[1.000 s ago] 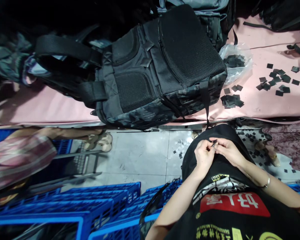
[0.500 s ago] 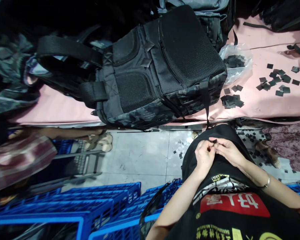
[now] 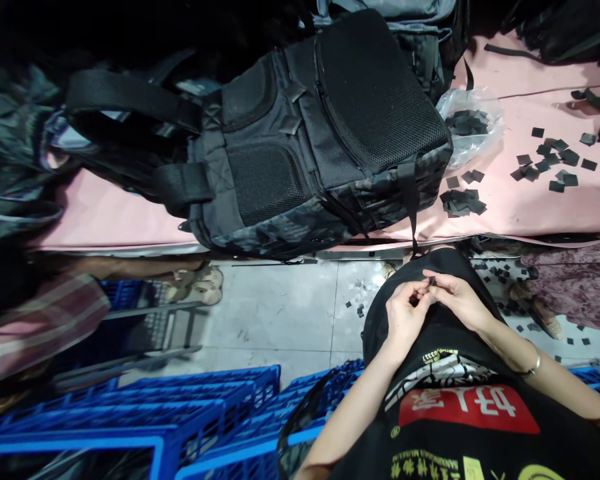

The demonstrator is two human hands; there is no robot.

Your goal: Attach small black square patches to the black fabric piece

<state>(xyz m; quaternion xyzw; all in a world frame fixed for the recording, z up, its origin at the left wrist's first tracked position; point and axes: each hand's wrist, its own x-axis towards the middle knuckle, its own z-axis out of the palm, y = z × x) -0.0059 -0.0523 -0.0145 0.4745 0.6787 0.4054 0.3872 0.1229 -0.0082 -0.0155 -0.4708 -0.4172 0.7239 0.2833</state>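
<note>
Over my lap, both hands meet at a small black square patch [image 3: 432,283]. My left hand [image 3: 405,308] is closed, its thumb and finger pinching at the patch from the left. From the right, my right hand [image 3: 453,298] pinches the same patch, and the fingers partly cover it. Above them on the pink table lies a black and camouflage backpack [image 3: 300,140], its padded mesh back facing up and its straps to the left. Two small black squares rest on that back panel. Close to the backpack's right end is a pile of black squares [image 3: 463,202].
A clear plastic bag [image 3: 473,127] holds more black squares, and others lie scattered on the pink table [image 3: 530,207]. Blue crates [image 3: 220,407] stand at lower left. People sit on both sides. Dark bags line the table's back, and black squares litter the floor [image 3: 270,307].
The patch has turned between my fingertips, and my right fingers have shifted slightly upward. The backpack stays in its place on the table.
</note>
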